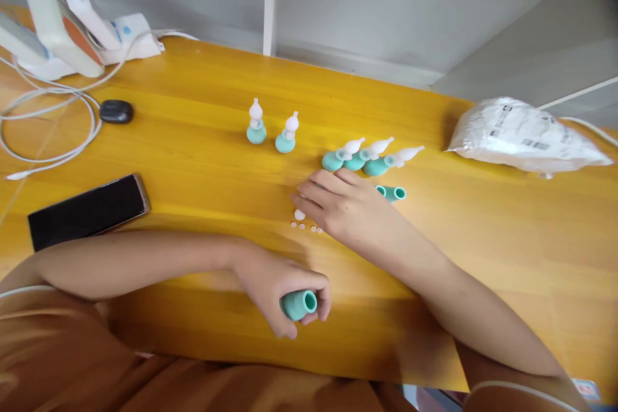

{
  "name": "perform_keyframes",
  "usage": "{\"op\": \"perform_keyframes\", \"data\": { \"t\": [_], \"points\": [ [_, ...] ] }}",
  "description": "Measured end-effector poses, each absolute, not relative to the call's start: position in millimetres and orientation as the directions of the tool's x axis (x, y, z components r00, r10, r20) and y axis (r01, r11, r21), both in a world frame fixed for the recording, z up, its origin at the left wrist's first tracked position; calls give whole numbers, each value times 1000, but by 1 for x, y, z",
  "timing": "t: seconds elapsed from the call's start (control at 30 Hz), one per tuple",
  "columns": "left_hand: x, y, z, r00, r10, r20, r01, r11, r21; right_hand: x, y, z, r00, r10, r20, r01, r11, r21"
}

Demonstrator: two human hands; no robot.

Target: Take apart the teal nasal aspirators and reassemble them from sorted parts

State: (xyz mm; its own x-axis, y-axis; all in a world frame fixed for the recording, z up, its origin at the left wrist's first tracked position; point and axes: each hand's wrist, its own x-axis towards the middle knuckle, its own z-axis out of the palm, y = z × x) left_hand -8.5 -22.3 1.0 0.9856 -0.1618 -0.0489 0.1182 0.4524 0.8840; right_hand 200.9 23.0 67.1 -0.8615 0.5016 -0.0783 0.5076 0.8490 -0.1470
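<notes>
Mostly bare, the yellow desk (193,161) is stretching wide, its near edge partly hidden by both forearms. Right hand (345,209) is lying flat, fingers pressed together, covering part of a teal tube (394,193) and reaching toward tiny white pieces (304,224). Left hand (277,286) is curling its fingers around a teal bulb (298,304), near the desk's front edge.

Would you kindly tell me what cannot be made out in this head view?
- Teal bulb: mostly wrapped by the left hand.
- Small white pieces: too tiny to identify; the right hand may cover more.
- Loose teal bulbs: partly behind that hand.
- White bag: label print unreadable.
</notes>
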Motion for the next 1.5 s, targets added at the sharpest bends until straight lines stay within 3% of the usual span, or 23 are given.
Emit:
{"op": "perform_keyframes", "data": {
  "t": [0.17, 0.3, 0.4, 0.57, 0.7, 0.77, 0.97, 1.2, 1.5],
  "points": [
    [-6, -22, -5, 998, -61, 5, 31, 583, 812, 225, 13, 109, -809, 587, -11, 539, 736, -410],
    [-2, -22, -6, 999, -13, 31, -17, 606, 796, 229, -13, 124, -885, 455, -101, 405, 643, -650],
    [0, -22, -4, 1000, 21, 23, -31, 591, 806, 221, -28, 119, -897, 414, -158, 396, 588, -705],
    [2, -22, -5, 1000, 23, 2, -16, 605, 796, 226, -16, 120, -872, 473, -125, 382, 498, -779],
    [1, -26, -13, 995, -74, -61, 95, 694, 714, 231, 14, 112, -678, 730, 90, 494, 542, -680],
    [-1, -28, -16, 990, -125, -58, 131, 723, 679, 228, 27, 97, -598, 779, 187, 578, 581, -572],
    [-2, -28, -16, 986, -147, -78, 161, 726, 668, 216, 40, 56, -679, 713, 174, 600, 676, -428],
    [-1, -26, -14, 983, -151, -103, 182, 743, 644, 210, 36, 48, -734, 675, 76, 624, 714, -317],
    [-2, -25, -12, 978, -163, -133, 210, 758, 617, 206, 39, 51, -723, 686, 80, 637, 708, -304]
  ]
}}
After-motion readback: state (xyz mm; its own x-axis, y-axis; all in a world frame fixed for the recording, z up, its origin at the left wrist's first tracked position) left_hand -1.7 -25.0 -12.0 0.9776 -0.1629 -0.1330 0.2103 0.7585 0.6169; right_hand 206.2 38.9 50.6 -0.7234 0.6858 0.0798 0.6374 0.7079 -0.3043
